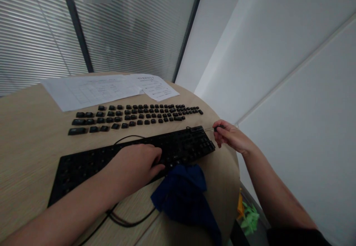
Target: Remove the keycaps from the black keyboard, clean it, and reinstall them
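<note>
My R hand (pixel 233 137), right of ctr, pinches the small dark handle of a wire keycap puller (pixel 219 128) btwn thumb & fingers; its two thin wires run left to the upper right corner of the black keyboard (pixel 182 146). Can't tell if the wire ends are hooked on a key. Kbd lies slantwise across ctr & lower left of frame, on a light wood-look table (pixel 25 134). My L hand (pixel 136 162) rests palm-down on the kbd near frame ctr, fingers curled, thumb near the front edge; can't tell if it grips anything. Loose black keycaps (pixel 141 116) sit in approx four rows just above the kbd, bigger ones at the left end. Printed sheets (pixel 94 90) lie behind them, upper left to ctr. Dark blue cloth (pixel 185 197), bunched, lower ctr, right up by the kbd's front edge. Black cable (pixel 125 224) loops on table, lower left of ctr. Bkgd: glass partition w/ blinds (pixel 36 45) upper left, white wall (pixel 292 71) right. Green item (pixel 250 219) lower right, below table level, too unclear to ID.
</note>
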Motion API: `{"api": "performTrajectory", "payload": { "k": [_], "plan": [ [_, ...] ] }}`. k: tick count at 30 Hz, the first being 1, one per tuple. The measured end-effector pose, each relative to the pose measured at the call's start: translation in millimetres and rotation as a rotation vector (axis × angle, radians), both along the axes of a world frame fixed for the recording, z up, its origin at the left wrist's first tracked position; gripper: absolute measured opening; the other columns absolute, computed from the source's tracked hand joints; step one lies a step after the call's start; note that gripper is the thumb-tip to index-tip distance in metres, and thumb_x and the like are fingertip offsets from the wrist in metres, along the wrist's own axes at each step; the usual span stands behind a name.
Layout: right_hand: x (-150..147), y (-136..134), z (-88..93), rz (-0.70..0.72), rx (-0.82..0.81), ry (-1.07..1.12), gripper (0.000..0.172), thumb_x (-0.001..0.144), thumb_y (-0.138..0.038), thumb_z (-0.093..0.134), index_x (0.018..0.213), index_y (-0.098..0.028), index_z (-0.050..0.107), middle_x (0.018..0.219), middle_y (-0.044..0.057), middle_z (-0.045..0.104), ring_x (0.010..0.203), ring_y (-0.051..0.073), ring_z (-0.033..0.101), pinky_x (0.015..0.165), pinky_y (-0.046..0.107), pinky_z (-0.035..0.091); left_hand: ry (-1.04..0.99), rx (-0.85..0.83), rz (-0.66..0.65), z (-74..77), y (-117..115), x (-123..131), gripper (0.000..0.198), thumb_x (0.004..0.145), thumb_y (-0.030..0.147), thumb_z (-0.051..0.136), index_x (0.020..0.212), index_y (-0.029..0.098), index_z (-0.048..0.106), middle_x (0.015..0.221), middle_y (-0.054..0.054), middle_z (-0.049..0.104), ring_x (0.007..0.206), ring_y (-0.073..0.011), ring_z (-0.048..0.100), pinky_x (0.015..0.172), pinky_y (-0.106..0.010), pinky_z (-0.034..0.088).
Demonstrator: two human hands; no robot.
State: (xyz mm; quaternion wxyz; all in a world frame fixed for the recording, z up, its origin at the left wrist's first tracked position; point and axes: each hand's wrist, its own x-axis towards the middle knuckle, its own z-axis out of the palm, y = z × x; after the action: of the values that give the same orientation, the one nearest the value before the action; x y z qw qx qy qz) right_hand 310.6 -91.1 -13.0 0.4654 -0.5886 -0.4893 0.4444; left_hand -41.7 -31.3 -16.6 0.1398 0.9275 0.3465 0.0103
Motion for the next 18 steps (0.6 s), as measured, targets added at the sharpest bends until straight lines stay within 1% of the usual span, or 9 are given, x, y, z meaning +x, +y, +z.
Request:
{"api": "performTrajectory", "payload": {
  "k": [2,4,7,9,10,11,13,15,18],
  "plan": [
    [-2,-1,-6.1,0.006,0.021,-0.057,0.051,0.08,-0.061,0.08,0.103,-0.021,0.059,0.065,-0.005,0.063,0.052,0.012,0.056,0.051,0.025,0.051,0.003,0.002,-0.007,0.3,-1,0,0.018,0.092,0.036,0.063,0.085,0.021,0.069,0.09,-0.008,0.072,0.083,-0.0295,0.069,0.073,-0.041,0.052],
    [-4,3,-13.7,-0.032,0.078,-0.118,0.049,0.083,-0.065,0.073,0.097,-0.02,0.06,0.056,-0.006,0.058,0.049,0.011,0.054,0.05,0.024,0.047,-0.04,0.047,-0.016,-0.1,0,1,0.018,0.091,0.036,0.065,0.097,0.021,0.072,0.097,-0.01,0.074,0.093,-0.0316,0.07,0.082,-0.044,0.054],
    [-7,10,-28.4,-0.136,0.158,-0.122,0.049,0.084,-0.07,0.066,0.082,-0.022,0.055,0.044,-0.011,0.041,0.04,0.009,0.04,0.046,0.024,0.045,-0.122,0.149,-0.047,-5.4,1,1,0.038,0.089,0.038,0.069,0.123,0.022,0.072,0.125,-0.013,0.072,0.119,-0.0355,0.065,0.102,-0.051,0.051],
    [-9,14,-38.1,-0.176,0.17,-0.099,0.05,0.084,-0.073,0.063,0.076,-0.025,0.05,0.043,-0.013,0.033,0.037,0.009,0.032,0.045,0.026,0.048,-0.133,0.195,-0.074,-12.9,2,1,0.053,0.088,0.042,0.072,0.138,0.025,0.067,0.147,-0.015,0.062,0.135,-0.0386,0.056,0.113,-0.056,0.044],
    [-10,15,-42.1,-0.184,0.168,-0.099,0.05,0.084,-0.073,0.061,0.075,-0.025,0.049,0.043,-0.013,0.031,0.036,0.009,0.031,0.045,0.027,0.048,-0.122,0.207,-0.083,-17.4,2,1,0.058,0.087,0.044,0.073,0.142,0.026,0.065,0.155,-0.015,0.055,0.142,-0.04,0.05,0.116,-0.059,0.04],
    [-11,16,-45.3,-0.185,0.163,-0.111,0.05,0.085,-0.074,0.059,0.075,-0.025,0.048,0.043,-0.013,0.031,0.036,0.009,0.031,0.046,0.027,0.049,-0.103,0.213,-0.091,-21.9,2,1,0.061,0.087,0.046,0.073,0.145,0.027,0.063,0.16,-0.016,0.05,0.147,-0.041,0.045,0.118,-0.061,0.037],
    [-11,17,-49.1,-0.184,0.155,-0.151,0.05,0.087,-0.074,0.056,0.076,-0.026,0.048,0.044,-0.012,0.032,0.036,0.01,0.035,0.046,0.027,0.049,-0.061,0.214,-0.095,-29.5,2,1,0.061,0.089,0.047,0.07,0.147,0.029,0.061,0.164,-0.017,0.044,0.152,-0.0418,0.038,0.12,-0.065,0.031],
    [-11,18,-49.7,-0.179,0.137,-0.194,0.049,0.088,-0.074,0.055,0.078,-0.026,0.048,0.045,-0.012,0.034,0.036,0.01,0.037,0.044,0.026,0.047,-0.041,0.204,-0.096,-33.9,2,2,0.059,0.091,0.048,0.068,0.147,0.029,0.061,0.164,-0.017,0.043,0.153,-0.0418,0.036,0.121,-0.066,0.028],
    [-11,22,-46.7,-0.169,0.098,-0.239,0.049,0.087,-0.073,0.055,0.077,-0.026,0.047,0.044,-0.012,0.033,0.036,0.01,0.039,0.041,0.024,0.042,-0.05,0.184,-0.093,-34.6,2,2,0.058,0.091,0.048,0.069,0.145,0.03,0.063,0.164,-0.017,0.044,0.153,-0.0422,0.036,0.121,-0.065,0.028]
  ]
}}
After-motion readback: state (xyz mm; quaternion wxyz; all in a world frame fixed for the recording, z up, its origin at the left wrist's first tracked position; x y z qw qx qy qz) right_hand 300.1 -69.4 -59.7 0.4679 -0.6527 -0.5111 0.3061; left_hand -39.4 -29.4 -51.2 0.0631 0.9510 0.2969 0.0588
